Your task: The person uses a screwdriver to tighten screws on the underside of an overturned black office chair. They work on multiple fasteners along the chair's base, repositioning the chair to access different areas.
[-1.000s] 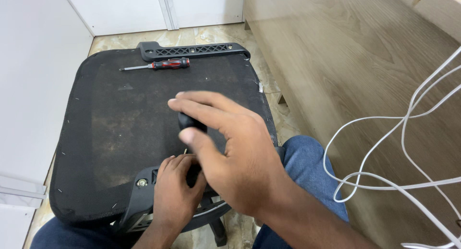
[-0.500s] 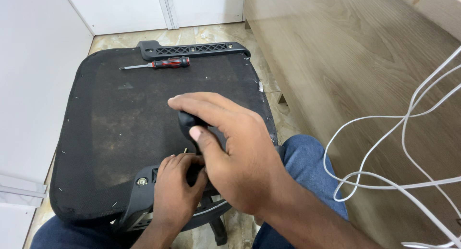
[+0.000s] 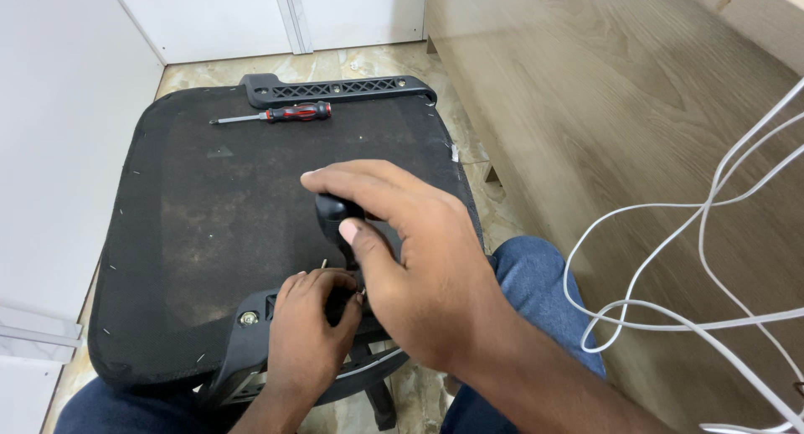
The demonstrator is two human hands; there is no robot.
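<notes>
— Two hands are working on the upturned black chair seat [image 3: 209, 224], resting across the person's lap. What is the right hand [image 3: 419, 266] gripping?

— Its grip is closing around a black knob-like handle [image 3: 333, 209], thumb pressing its side, near the seat's front edge.

— And the left hand [image 3: 306, 338]?

— It is curling tight over the black bracket [image 3: 251, 342] just below that handle; a small metal pin [image 3: 323, 265] is sticking up by its fingers.

— Anything else?

— A red-and-black screwdriver [image 3: 280, 114] is lying on the seat's far edge, beside a black slotted bar [image 3: 335, 89]. White cables [image 3: 695, 258] are hanging at the right.
</notes>
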